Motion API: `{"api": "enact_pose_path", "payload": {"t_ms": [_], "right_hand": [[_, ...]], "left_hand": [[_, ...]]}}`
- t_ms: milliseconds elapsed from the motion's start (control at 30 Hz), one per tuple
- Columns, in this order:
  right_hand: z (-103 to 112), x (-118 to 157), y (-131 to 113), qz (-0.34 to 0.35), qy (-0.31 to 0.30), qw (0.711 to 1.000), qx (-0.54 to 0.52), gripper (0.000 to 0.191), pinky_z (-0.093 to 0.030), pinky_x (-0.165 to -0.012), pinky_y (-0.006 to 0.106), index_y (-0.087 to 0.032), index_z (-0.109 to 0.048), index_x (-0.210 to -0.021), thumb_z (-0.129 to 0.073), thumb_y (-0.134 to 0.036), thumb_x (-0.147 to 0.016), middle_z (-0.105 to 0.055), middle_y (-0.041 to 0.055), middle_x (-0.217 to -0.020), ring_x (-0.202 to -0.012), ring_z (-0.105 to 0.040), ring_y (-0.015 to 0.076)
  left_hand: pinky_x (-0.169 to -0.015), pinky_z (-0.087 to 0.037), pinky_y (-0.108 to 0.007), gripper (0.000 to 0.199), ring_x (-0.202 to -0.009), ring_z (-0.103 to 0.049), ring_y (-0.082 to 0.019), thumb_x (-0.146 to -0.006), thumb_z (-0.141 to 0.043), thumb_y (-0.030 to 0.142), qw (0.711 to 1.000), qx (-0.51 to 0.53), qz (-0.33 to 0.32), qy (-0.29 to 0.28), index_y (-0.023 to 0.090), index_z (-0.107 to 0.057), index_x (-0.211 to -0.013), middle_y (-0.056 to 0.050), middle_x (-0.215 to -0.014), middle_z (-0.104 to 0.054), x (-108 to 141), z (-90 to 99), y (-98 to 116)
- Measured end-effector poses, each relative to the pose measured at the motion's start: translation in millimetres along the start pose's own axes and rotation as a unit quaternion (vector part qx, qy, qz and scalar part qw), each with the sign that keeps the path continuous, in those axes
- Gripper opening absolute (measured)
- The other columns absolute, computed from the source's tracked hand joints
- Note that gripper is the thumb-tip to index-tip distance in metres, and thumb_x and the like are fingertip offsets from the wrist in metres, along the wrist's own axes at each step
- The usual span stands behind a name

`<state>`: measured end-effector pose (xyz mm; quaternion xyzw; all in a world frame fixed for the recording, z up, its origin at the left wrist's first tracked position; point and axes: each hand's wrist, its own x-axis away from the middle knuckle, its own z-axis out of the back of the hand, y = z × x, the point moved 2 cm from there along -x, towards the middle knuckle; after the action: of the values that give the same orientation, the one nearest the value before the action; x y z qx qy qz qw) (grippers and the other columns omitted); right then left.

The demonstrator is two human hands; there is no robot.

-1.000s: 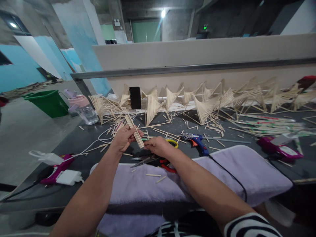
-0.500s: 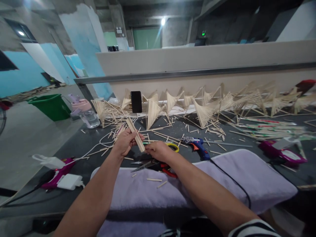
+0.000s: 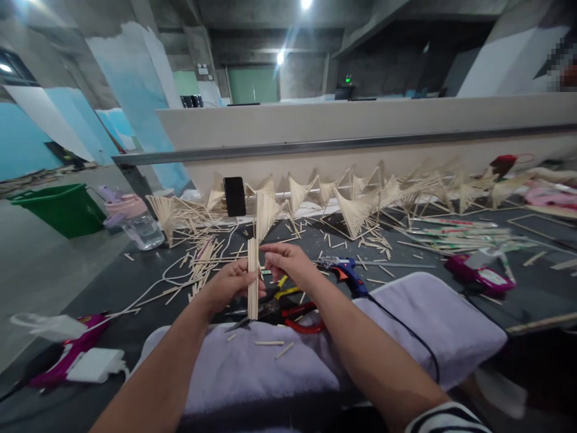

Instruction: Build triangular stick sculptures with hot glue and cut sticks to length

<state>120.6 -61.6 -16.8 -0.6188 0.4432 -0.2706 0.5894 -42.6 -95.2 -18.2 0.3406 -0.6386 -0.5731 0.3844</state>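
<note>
My left hand [image 3: 232,285] is closed around a small bundle of thin wooden sticks [image 3: 253,294], held nearly upright in front of me. My right hand [image 3: 288,264] is just right of the bundle's upper part, its index finger reaching toward the sticks and its thumb a little apart; I see nothing held in it. Whether a fingertip touches the bundle I cannot tell. Below the hands lie scissors with red handles [image 3: 304,322] and a yellow-handled tool [image 3: 287,292], both partly covered. A blue glue gun [image 3: 353,275] lies to the right.
Twisted stick structures [image 3: 351,210] line the back of the dark table, with a black phone [image 3: 235,196] among them. Loose sticks [image 3: 207,264] are scattered about. A water bottle [image 3: 142,225] stands left. Purple power strips [image 3: 480,275] lie at both sides. A lilac cloth [image 3: 252,373] covers the front edge.
The bundle has turned from leaning left to nearly upright. My right hand has moved up from the bundle's lower end to beside its upper part. The head view has shifted slightly right.
</note>
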Motion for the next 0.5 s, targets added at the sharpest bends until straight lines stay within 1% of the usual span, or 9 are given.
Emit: {"api": "enact_pose_path", "payload": {"t_ms": [67, 133, 233, 333, 400, 500], "right_hand": [[-1.2, 1.6, -2.5, -0.005, -0.009, 0.999, -0.038, 0.042, -0.041, -0.041, 0.020, -0.016, -0.058, -0.103, -0.063, -0.040, -0.068, -0.054, -0.0033, -0.063, -0.040, -0.044, 0.0046], [-1.9, 3.9, -6.0, -0.007, -0.009, 0.999, -0.045, 0.043, -0.038, -0.038, 0.018, -0.016, -0.059, -0.102, -0.063, -0.041, -0.068, -0.052, -0.0043, -0.060, -0.038, -0.040, 0.0030], [-2.3, 7.8, -12.9, -0.003, -0.004, 1.000, -0.030, 0.042, -0.028, -0.033, 0.015, -0.016, -0.060, -0.101, -0.062, -0.042, -0.069, -0.047, -0.0063, -0.054, -0.035, -0.033, 0.0017], [-2.0, 10.1, -17.5, -0.006, -0.009, 1.000, -0.003, 0.038, -0.019, -0.032, 0.016, -0.014, -0.062, -0.095, -0.063, -0.040, -0.067, -0.043, -0.0075, -0.048, -0.034, -0.027, 0.0016], [-1.7, 10.2, -17.3, -0.013, -0.021, 1.000, 0.018, 0.035, -0.018, -0.033, 0.017, -0.013, -0.064, -0.088, -0.064, -0.041, -0.067, -0.044, -0.0064, -0.049, -0.036, -0.027, 0.0020], [-1.3, 8.9, -14.8, 0.003, -0.024, 0.999, 0.041, 0.032, -0.023, -0.037, 0.017, -0.012, -0.064, -0.079, -0.064, -0.041, -0.067, -0.046, -0.0049, -0.049, -0.040, -0.032, 0.0034]], "left_hand": [[-0.067, -0.052, -0.034, 0.026, -0.065, -0.063, -0.017, -0.075, -0.059, 0.031, 1.000, -0.012, 0.002, -0.027, 0.015, -0.055, -0.096, -0.006, -0.074, -0.063, 0.1, -4.6, -1.7], [-0.068, -0.052, -0.035, 0.027, -0.066, -0.063, -0.017, -0.075, -0.059, 0.030, 0.998, -0.017, 0.008, -0.052, 0.015, -0.055, -0.097, -0.006, -0.074, -0.063, 0.3, -8.4, -2.7], [-0.070, -0.052, -0.037, 0.025, -0.066, -0.062, -0.017, -0.075, -0.060, 0.029, 0.996, -0.010, 0.025, -0.090, 0.015, -0.055, -0.095, -0.006, -0.073, -0.062, 1.6, -13.4, -3.4], [-0.071, -0.051, -0.040, 0.021, -0.067, -0.063, -0.018, -0.074, -0.060, 0.029, 0.993, -0.005, 0.047, -0.111, 0.015, -0.055, -0.089, -0.006, -0.073, -0.063, 3.9, -16.6, -4.0], [-0.070, -0.051, -0.040, 0.020, -0.067, -0.063, -0.019, -0.074, -0.060, 0.030, 0.992, -0.011, 0.055, -0.115, 0.015, -0.055, -0.086, -0.007, -0.073, -0.064, 5.5, -17.3, -4.0], [-0.069, -0.051, -0.040, 0.020, -0.065, -0.064, -0.020, -0.074, -0.060, 0.031, 0.991, -0.020, 0.059, -0.122, 0.014, -0.055, -0.083, -0.009, -0.073, -0.065, 7.4, -17.5, -3.2]]}}
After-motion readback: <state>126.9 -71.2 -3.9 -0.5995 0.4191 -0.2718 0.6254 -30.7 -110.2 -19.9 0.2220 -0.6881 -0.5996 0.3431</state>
